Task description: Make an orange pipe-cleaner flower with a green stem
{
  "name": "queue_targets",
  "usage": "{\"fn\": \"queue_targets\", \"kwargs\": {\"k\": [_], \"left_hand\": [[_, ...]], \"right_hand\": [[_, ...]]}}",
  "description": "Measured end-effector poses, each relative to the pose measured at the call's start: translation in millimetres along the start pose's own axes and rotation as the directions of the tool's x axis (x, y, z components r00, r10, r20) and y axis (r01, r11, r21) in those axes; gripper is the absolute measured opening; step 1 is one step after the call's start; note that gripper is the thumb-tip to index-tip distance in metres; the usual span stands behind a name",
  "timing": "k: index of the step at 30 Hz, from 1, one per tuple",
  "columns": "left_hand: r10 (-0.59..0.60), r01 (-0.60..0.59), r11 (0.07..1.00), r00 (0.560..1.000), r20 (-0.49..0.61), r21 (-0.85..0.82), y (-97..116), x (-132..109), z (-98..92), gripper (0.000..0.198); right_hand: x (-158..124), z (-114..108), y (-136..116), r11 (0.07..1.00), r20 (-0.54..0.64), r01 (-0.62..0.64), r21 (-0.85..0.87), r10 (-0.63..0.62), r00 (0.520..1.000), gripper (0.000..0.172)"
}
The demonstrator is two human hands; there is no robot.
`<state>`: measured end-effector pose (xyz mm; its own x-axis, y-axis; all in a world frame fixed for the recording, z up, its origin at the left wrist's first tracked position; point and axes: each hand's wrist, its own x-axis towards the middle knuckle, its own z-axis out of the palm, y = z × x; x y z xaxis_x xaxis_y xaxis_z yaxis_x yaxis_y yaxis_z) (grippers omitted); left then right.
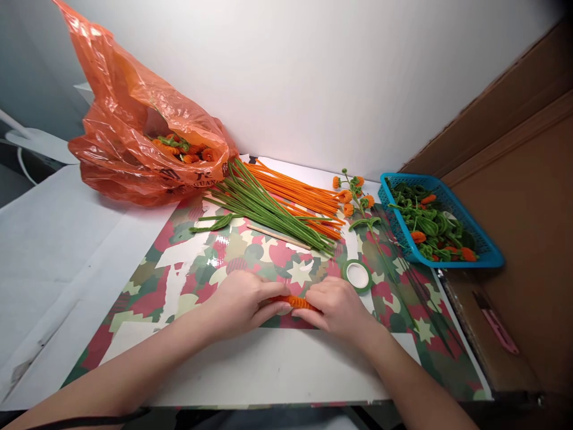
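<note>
My left hand (244,301) and my right hand (335,306) meet low over the patterned sheet (188,269), both pinched on a short coiled orange pipe cleaner (295,302) that spans the gap between them. Only its middle shows; the ends are hidden in my fingers. Behind my hands lie a bundle of green pipe cleaners (264,206) and a bundle of orange pipe cleaners (295,191). A roll of green tape (357,275) sits just beyond my right hand.
An orange plastic bag (134,137) holding finished orange and green pieces stands at the back left. A blue basket (441,221) of green and orange pieces sits at the right. A finished flower stem (358,203) and a wooden stick (277,237) lie nearby. Pink cutter (499,328) at far right.
</note>
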<state>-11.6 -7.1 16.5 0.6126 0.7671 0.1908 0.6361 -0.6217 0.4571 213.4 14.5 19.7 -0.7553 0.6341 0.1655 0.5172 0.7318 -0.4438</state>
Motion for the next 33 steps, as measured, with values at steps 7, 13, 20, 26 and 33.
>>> {"fn": "queue_targets", "kwargs": {"k": [7,13,20,26,33], "left_hand": [[0.201,-0.164,0.965,0.963,-0.178,0.204,3.9,4.5,2.1,0.026],[0.245,-0.192,0.935,0.957,-0.152,0.299,8.2,6.9,-3.3,0.035],[0.244,-0.225,0.951,0.968,-0.066,0.214,3.9,6.4,-1.1,0.033],[0.189,-0.188,0.972,0.982,0.007,0.144,-0.4,3.3,-3.8,0.034],[0.218,-0.219,0.969,0.976,0.02,0.118,3.0,5.0,-5.0,0.035]], "right_hand": [[2.8,-21.0,-10.8,0.572,0.495,-0.452,0.685,0.09,0.864,0.049],[5.8,-8.1,-3.9,0.17,0.712,-0.702,0.692,-0.004,0.702,0.053],[6.7,-2.8,-8.5,0.274,0.602,-0.597,0.754,0.078,0.795,0.041],[5.7,-1.3,-18.6,0.471,0.496,-0.512,0.718,0.169,0.852,0.039],[2.9,1.8,-15.7,0.3,0.554,-0.561,0.772,0.115,0.824,0.041]]}}
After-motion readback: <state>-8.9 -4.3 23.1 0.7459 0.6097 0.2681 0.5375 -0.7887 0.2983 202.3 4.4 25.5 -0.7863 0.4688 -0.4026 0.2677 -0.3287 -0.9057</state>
